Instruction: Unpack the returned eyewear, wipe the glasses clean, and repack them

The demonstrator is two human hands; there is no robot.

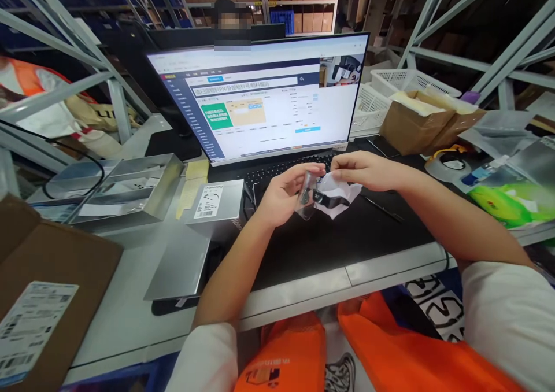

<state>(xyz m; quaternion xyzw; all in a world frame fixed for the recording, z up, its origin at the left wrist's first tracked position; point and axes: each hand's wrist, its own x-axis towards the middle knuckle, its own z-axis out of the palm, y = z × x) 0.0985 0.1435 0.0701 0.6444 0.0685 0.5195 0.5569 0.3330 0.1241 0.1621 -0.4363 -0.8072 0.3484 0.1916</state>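
My left hand [281, 194] is closed around a small clear plastic package [307, 195] above the black desk mat. Fingers of my right hand [362, 170] pinch the top of a crumpled white wrapper [340, 194]. Against the wrapper lies a small black curved item [332, 199], partly covered, whose exact kind I cannot make out. Left of my hands stands a silver-grey box [232, 207] with a white label picturing a cord-like or ear-hook shape. Nearer to me, a flat silver-grey lid or box [180, 265] rests on the desk.
A monitor [269, 108] and keyboard [271, 166] stand behind my hands. An open grey box [130, 192] and a brown carton [52, 299] are at left. At right are a tape roll [448, 165], a cardboard box [416, 120], a white basket [366, 111] and a pen [381, 208]. Another person sits beyond the monitor.
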